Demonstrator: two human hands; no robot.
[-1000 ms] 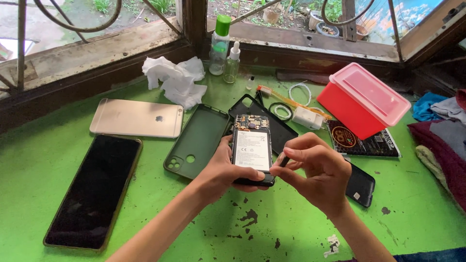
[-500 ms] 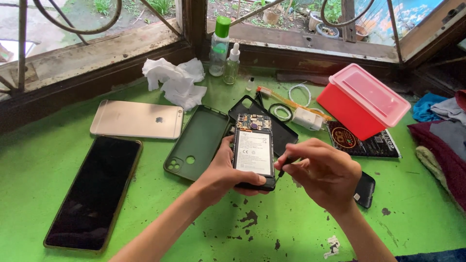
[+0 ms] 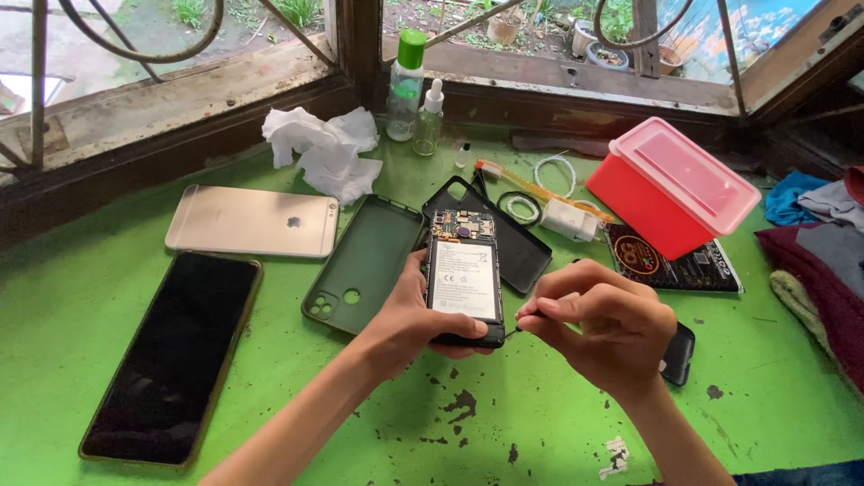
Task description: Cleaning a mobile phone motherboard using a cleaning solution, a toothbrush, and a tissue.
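Right now the left hand (image 3: 409,315) wraps the open phone (image 3: 465,288) from 9 o'clock, thumb and fingers clamped round its lower edge, holding it tilted just above the green bench (image 3: 558,423) near centre. Back cover is off; battery (image 3: 464,281) and board (image 3: 463,225) are exposed. The right hand (image 3: 603,328) at 3 o'clock is pinched narrow on a thin dark tool (image 3: 515,331), tip at the phone's lower right corner; exact kind of tool too small to tell.

Risks, as judged: the tip sits close beside the battery, so a slip or too much force could gouge it or scratch the board. The phone is held in the air by one hand only, so a hard push from the tool could twist it out of the grip and drop it on the bench. Any tiny screw freed there could fall and get lost on the chipped paint.

Around it: green case (image 3: 364,265) at 9 o'clock, touching the left hand's side; black cover (image 3: 517,247) under and behind the phone at 1 o'clock; gold phone (image 3: 252,221) at 10; big dark phone (image 3: 175,355) at 8; red box (image 3: 670,184) at 2.

Versus the earlier frame: the right hand has shifted a bit lower and to the right, tool tip now at the corner rather than the side edge. The left hand's grip and the phone's place look unchanged.
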